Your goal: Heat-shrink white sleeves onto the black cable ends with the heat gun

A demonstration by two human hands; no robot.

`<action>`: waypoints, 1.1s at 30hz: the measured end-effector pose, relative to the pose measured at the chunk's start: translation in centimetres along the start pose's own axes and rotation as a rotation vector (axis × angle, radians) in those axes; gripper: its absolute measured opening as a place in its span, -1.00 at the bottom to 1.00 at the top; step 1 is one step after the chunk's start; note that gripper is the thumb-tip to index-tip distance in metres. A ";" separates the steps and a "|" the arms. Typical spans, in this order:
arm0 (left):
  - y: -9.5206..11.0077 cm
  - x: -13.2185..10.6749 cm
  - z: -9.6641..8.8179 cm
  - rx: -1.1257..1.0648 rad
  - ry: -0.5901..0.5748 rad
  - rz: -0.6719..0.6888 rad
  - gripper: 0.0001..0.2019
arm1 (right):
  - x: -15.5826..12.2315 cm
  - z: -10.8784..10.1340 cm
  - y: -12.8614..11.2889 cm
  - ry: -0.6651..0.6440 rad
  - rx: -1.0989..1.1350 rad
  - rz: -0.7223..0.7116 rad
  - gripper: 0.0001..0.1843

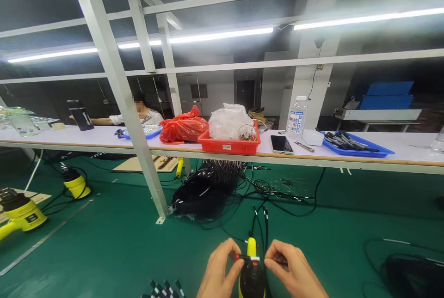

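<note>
My left hand (222,268) is closed in a pinch at the red-tipped end of a thin black cable (245,257). A short white sleeve (255,258) sits on the cable between my hands. On the other side, my right hand (293,268) pinches the dark cable, its fingertips partly hiding it. Directly below the cable stands a black and yellow heat gun (252,279) with an orange glow at its mouth. More black cables (266,224) with white-marked ends lie just beyond it. Several short black pieces with pale tips (165,289) show at the bottom edge, left of my left hand.
A large black cable coil (204,194) lies on the green bench (132,252) under a white shelf. The shelf bears a red tray (229,146), phone (281,144), bottle (297,117) and blue tray (360,150). Other heat guns (26,212) stand left. A person (151,115) sits beyond.
</note>
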State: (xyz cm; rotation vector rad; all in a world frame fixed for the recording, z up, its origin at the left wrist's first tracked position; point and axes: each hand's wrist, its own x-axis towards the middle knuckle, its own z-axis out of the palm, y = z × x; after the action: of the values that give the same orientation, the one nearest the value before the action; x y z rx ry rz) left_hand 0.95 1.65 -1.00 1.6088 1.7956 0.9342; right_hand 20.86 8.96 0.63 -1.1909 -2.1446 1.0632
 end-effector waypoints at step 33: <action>-1.7 0.2 1.6 0.037 0.121 0.035 -0.58 | -0.3 0.2 0.3 0.004 -0.029 0.079 -0.59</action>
State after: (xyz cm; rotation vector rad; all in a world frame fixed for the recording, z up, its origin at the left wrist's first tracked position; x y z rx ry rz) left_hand 1.14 2.03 -3.34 1.6430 1.8814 1.0402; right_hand 21.09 8.73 0.27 -1.2995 -2.1326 1.0650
